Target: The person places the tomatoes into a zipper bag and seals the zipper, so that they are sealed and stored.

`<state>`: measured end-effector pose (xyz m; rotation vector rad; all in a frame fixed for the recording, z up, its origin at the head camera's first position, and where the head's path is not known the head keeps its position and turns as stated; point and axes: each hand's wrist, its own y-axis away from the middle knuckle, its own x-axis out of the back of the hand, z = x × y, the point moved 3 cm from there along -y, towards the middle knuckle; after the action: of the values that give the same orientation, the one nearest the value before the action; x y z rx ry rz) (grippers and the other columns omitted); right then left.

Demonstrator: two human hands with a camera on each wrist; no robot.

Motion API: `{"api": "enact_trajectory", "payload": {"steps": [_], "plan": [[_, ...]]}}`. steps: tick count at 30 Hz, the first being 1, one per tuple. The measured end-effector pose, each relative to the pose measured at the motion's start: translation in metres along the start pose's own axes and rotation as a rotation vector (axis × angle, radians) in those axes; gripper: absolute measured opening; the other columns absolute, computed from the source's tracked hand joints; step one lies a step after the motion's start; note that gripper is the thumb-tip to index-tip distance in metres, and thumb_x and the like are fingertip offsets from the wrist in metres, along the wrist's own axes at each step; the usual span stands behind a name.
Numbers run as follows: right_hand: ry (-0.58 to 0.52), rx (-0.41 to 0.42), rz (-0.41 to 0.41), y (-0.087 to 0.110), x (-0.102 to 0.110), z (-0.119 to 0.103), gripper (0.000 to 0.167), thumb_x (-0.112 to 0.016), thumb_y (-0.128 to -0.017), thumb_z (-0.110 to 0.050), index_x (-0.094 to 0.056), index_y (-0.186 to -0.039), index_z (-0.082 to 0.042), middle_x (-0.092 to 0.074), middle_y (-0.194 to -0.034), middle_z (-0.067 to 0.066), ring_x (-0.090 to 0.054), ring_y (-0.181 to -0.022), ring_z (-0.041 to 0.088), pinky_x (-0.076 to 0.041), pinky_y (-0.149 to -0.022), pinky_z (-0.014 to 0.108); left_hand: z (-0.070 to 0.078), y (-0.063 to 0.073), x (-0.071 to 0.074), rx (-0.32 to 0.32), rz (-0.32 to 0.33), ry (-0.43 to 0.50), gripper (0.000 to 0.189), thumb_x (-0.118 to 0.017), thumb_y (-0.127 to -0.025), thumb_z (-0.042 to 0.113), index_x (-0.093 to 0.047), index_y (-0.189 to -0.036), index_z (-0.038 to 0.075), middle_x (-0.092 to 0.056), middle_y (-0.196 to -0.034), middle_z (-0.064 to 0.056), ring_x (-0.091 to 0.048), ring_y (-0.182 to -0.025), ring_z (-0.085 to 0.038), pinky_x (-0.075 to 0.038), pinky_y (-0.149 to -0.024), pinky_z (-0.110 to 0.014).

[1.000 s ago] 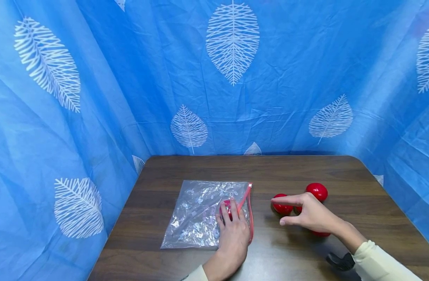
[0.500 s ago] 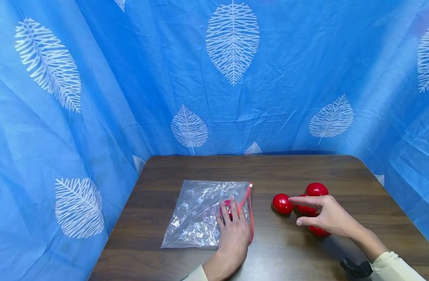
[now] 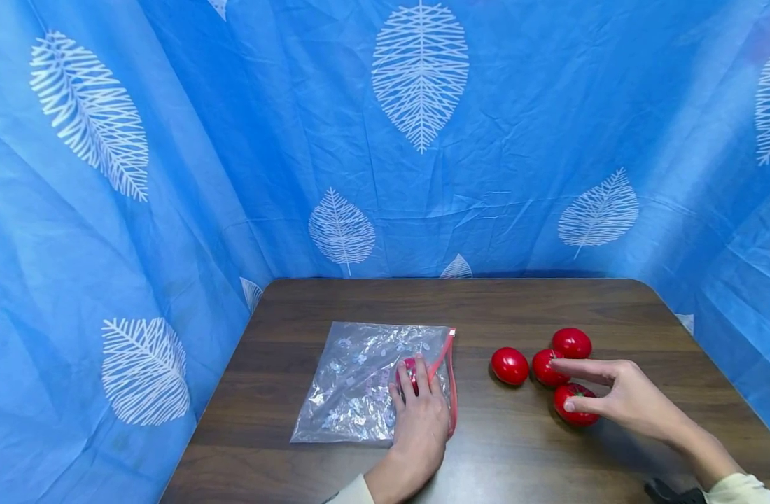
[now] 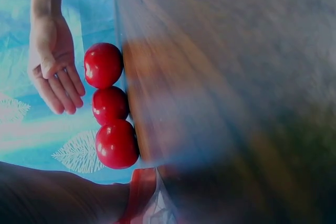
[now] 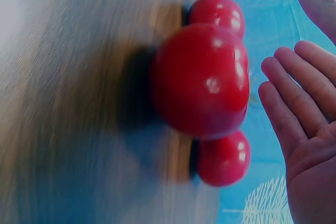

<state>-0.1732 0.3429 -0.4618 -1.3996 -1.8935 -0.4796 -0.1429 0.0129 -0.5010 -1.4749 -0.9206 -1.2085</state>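
Observation:
On the left of the table lies a clear plastic zip bag (image 3: 341,392) with a red zipper edge. My left hand (image 3: 419,427) holds a red tomato (image 3: 405,376) near the bag's open side, its fingers over the top; whether the film covers the fingers is unclear. Over the loose tomatoes hovers my right hand (image 3: 631,399), thumb and fingers apart, holding nothing. Nearest to it is a tomato (image 3: 577,406) with a green stem mark, partly behind the thumb. Beyond it are a middle tomato (image 3: 549,369), a rear tomato (image 3: 572,343) and a separate left tomato (image 3: 509,366).
The brown wooden table (image 3: 486,304) has rounded far corners. A blue curtain (image 3: 265,140) with white leaf prints surrounds its back and sides. Bare wood shows between the bag and the loose tomatoes. A black wrist strap (image 3: 671,492) sits by the right sleeve.
My right hand has drawn back to the right, from over the left tomato to above the front right one, uncovering several tomatoes. My left hand, its tomato and the bag stay in place.

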Motion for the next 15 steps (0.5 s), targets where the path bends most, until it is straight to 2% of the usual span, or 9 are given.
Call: {"api": "enact_trajectory", "payload": {"steps": [5,10,15], "plan": [[-0.022,-0.018,0.003,0.007,0.007,0.01,0.062,-0.095,-0.085,-0.028,-0.074,-0.142,-0.017,-0.078,-0.137,0.006,-0.067,-0.12,-0.012,-0.059,-0.092,0.017,-0.001,0.0,0.0,-0.002,-0.018,0.005,0.044,-0.067,-0.102,0.004,-0.065,-0.146,-0.001,-0.05,-0.164,-0.028,-0.051,-0.147,-0.057,-0.056,-0.106,-0.068],[-0.008,-0.044,0.028,0.015,0.012,0.017,0.061,-0.095,-0.086,-0.029,-0.074,-0.142,-0.016,-0.079,-0.135,-0.001,-0.065,-0.119,-0.015,-0.057,-0.091,0.013,-0.001,0.0,0.0,-0.001,-0.029,0.013,0.043,-0.065,-0.103,0.003,-0.065,-0.146,-0.002,-0.05,-0.165,-0.028,-0.05,-0.148,-0.057,-0.056,-0.106,-0.068],[-0.018,-0.036,0.043,0.022,0.015,0.024,0.06,-0.095,-0.086,-0.025,-0.074,-0.141,-0.015,-0.078,-0.135,-0.008,-0.063,-0.12,-0.017,-0.056,-0.09,0.01,-0.002,0.0,0.0,0.0,-0.045,0.025,0.049,-0.072,-0.099,0.003,-0.064,-0.147,-0.002,-0.048,-0.166,-0.028,-0.049,-0.148,-0.058,-0.056,-0.106,-0.069]]}}
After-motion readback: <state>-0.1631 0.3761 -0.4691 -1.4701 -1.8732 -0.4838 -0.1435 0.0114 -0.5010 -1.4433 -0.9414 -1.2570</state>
